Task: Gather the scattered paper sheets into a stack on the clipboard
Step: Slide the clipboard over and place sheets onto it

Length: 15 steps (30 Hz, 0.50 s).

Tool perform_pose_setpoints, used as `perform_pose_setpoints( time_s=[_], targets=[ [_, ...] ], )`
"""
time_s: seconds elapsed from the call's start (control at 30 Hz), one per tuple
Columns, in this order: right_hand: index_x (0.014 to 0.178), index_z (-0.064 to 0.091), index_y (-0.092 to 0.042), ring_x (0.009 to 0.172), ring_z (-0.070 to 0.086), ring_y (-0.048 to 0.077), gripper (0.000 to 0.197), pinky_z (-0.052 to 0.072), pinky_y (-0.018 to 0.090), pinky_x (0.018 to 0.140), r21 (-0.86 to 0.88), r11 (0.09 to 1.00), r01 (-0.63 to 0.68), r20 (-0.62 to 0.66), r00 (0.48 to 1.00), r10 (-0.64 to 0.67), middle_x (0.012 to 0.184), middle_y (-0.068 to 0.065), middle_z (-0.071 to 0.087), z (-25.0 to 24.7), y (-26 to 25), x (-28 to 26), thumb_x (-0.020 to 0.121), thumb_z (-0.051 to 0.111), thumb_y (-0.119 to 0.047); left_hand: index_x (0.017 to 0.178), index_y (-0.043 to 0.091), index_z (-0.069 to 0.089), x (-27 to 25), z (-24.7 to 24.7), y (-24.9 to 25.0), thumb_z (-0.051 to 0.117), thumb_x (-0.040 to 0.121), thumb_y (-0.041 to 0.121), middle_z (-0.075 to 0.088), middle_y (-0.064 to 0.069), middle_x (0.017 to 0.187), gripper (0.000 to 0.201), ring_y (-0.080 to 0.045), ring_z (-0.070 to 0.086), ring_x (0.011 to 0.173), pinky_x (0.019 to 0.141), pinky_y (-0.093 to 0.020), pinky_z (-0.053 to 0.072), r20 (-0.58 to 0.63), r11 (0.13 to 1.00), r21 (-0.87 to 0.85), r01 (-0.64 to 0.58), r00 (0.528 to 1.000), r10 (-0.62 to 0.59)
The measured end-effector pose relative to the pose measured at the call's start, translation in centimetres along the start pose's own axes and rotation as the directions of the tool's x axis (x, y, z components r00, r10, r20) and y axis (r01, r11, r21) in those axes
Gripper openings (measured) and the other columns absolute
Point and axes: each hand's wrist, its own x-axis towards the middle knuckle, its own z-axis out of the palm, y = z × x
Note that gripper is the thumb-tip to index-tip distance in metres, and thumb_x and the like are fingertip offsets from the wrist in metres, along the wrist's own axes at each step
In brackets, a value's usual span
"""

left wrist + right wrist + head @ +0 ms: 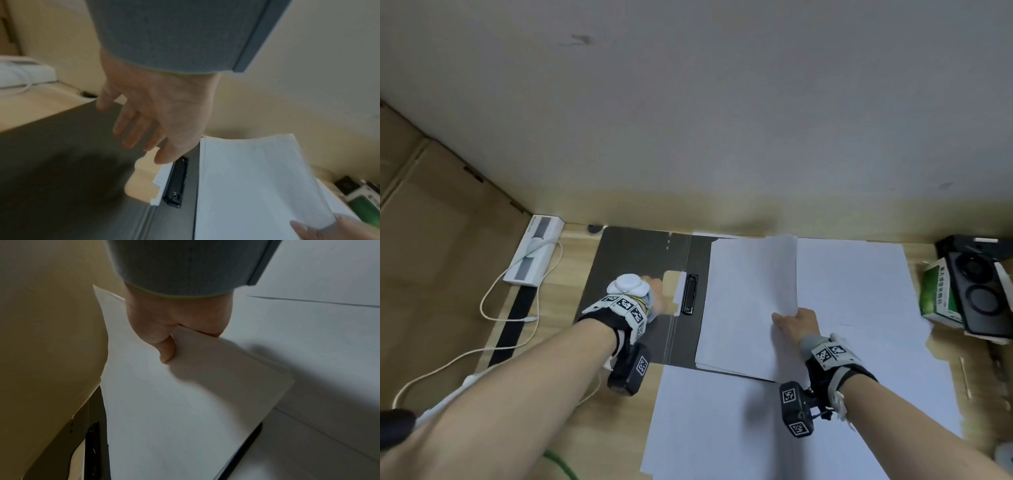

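Nearest the person, a large loose sheet [705, 428] lies flat on the wooden counter [571, 404], its far edge just under the near edge of the clipboard [633, 253], so gathering is not finished. The step in hand looks like laying a picked-up bundle onto the board: the right hand [796, 325] pinches the near corner of a thin bundle of sheets [753, 291], thumb on top and fingers curled beneath, with the far end raised and bowed over the paper already on the board. The left hand [156, 116] hovers over the open dark cover, fingers straight and relaxed, holding nothing, its thumb close to the black clip [176, 180]. The next move probably calls for lowering the bundle square with the pile and near the clip, then fetching the outliers. Farther right, more white sheets [859, 281] spread flat across the counter toward the wall.
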Motion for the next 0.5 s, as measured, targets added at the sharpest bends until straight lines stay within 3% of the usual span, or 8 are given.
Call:
perform_pose_setpoints(
  time_s=[0.07, 0.13, 0.3, 0.4, 0.5],
  targets=[
    [0.089, 0.060, -0.009, 0.085, 0.061, 0.031, 0.010, 0.050, 0.036, 0.078, -0.006, 1.000, 0.001, 0.005, 1.000, -0.001, 0.089, 0.013, 0.065, 0.0, 0.2, 0.0, 0.085, 0.068, -0.014, 0.068, 0.019, 0.040, 1.1, 0.4, 1.0, 0.050, 0.092, 0.023, 0.034, 0.003, 0.065, 0.026, -0.016, 0.040, 0.060, 0.047, -0.021, 0.025, -0.034, 0.999, -0.053, -0.008, 0.999, 0.006],
    [0.094, 0.061, -0.008, 0.085, 0.061, 0.030, 0.014, 0.047, 0.034, 0.075, 0.000, 1.000, 0.004, 0.011, 1.000, -0.004, 0.090, 0.014, 0.065, 0.1, 0.4, 0.2, 0.085, 0.069, -0.014, 0.075, 0.017, 0.045, 2.3, 1.1, 1.9, 0.051, 0.089, 0.021, 0.037, 0.003, 0.063, 0.016, -0.011, 0.034, 0.051, 0.046, -0.021, 0.026, -0.041, 0.995, -0.096, -0.037, 0.999, 0.033],
    [0.094, 0.061, -0.005, 0.082, 0.061, 0.031, 0.015, 0.048, 0.035, 0.073, 0.031, 1.000, -0.002, 0.045, 0.999, 0.001, 0.085, 0.013, 0.064, 0.4, 0.7, 0.0, 0.085, 0.070, -0.014, 0.069, 0.019, 0.043, 5.7, 2.9, 2.9, 0.053, 0.084, 0.035, 0.044, 0.004, 0.064, 0.024, -0.014, 0.046, 0.051, 0.056, -0.025, 0.043, -0.103, 0.966, -0.233, -0.115, 0.990, 0.094],
    [0.090, 0.061, -0.004, 0.079, 0.060, 0.029, 0.012, 0.048, 0.034, 0.074, 0.049, 0.999, 0.004, 0.054, 0.999, -0.006, 0.081, 0.011, 0.064, 0.8, 0.5, -0.1, 0.086, 0.069, -0.012, 0.062, 0.019, 0.043, 7.0, 3.8, 3.5, 0.051, 0.078, 0.047, 0.052, 0.004, 0.057, 0.034, -0.018, 0.051, 0.050, 0.053, -0.024, 0.040, -0.080, 0.960, -0.255, -0.114, 0.992, 0.096],
    [0.089, 0.061, -0.004, 0.076, 0.059, 0.028, 0.010, 0.048, 0.034, 0.074, 0.058, 0.998, 0.008, 0.075, 0.997, -0.012, 0.077, 0.008, 0.063, 1.2, 0.4, 0.2, 0.087, 0.069, -0.011, 0.072, 0.017, 0.046, 7.7, 4.4, 3.7, 0.049, 0.078, 0.055, 0.054, 0.001, 0.065, 0.038, -0.016, 0.049, 0.051, 0.052, -0.024, 0.040, -0.118, 0.963, -0.236, -0.128, 0.988, 0.103]
  ],
)
